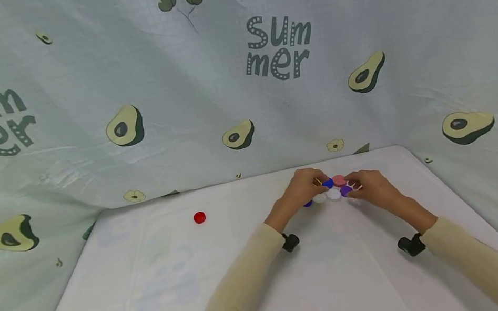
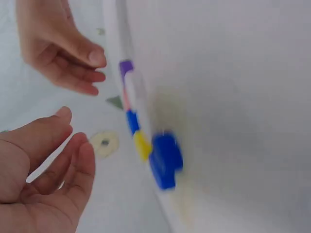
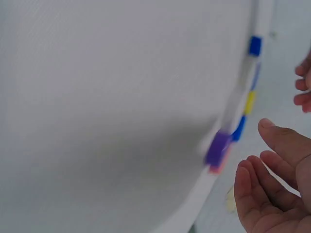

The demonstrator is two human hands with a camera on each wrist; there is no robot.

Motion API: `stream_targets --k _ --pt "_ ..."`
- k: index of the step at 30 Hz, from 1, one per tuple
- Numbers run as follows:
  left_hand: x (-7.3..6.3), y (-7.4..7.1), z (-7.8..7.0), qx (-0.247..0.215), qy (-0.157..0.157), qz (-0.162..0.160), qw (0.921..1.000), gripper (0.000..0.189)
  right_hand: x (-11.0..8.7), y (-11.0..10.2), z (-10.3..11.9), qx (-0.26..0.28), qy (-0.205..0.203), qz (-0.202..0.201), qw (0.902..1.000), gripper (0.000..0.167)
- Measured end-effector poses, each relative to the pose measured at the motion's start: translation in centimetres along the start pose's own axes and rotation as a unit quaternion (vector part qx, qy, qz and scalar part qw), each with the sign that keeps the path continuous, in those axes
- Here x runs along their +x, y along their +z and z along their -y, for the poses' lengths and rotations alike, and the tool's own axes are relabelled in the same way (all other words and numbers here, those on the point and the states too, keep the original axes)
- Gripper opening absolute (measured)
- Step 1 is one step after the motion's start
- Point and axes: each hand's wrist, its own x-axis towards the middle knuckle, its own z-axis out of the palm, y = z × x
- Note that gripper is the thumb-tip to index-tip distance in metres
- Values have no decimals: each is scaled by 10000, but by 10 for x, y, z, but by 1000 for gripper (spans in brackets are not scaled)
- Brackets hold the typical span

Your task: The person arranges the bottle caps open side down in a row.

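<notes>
A tight cluster of small coloured caps lies toward the far right of the table. In the head view it shows a blue cap (image 1: 328,183), a pink cap (image 1: 339,180), a purple cap (image 1: 346,191), a white cap (image 1: 333,194) and another blue one partly behind the left hand. A yellow cap (image 2: 142,145) appears in the left wrist view. My left hand (image 1: 307,188) is at the cluster's left side, its fingers loosely bent with nothing between them. My right hand (image 1: 370,186) hovers by the purple cap, thumb and fingers parted and holding nothing.
A lone red cap (image 1: 199,217) sits on the left half of the white table (image 1: 151,275). Behind the table hangs a pale cloth (image 1: 171,81) printed with avocados and lettering. Dark wrist cameras are on both forearms.
</notes>
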Motion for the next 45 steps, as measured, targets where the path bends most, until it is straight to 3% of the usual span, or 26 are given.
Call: stream_targets --k 4,8,11,17,23,27,34,38,45 --pt "-36 -38 17 38 191 -172 9997 22 -5 6 30 238 -327 -151 9991 42" --pt "-82 -72 42 23 552 -642 9964 16 -1 21 63 491 -901 -140 9946 39" --pt "-119 -92 62 14 590 -1012 9931 14 7 37 87 803 -1251 -25 9889 39" --pt "-183 -112 102 32 47 -1667 9860 21 24 75 128 1210 -1685 383 9775 41" --pt "-222 -122 134 -145 -628 -2224 9728 31 44 111 164 1339 -1980 831 9674 39" --pt "-235 -134 150 -7 -861 -2182 9721 32 54 129 189 1478 -2019 1205 9607 39" --pt "-232 -156 167 444 -1054 -1339 9844 29 78 153 226 1495 -1843 1048 9658 40" --pt "-225 -161 172 182 -1319 -1225 9835 36 96 163 241 1575 -1554 979 9703 39" --pt "-211 -158 183 -300 -1391 -1209 9824 41 124 175 255 1580 -1206 940 9755 34"
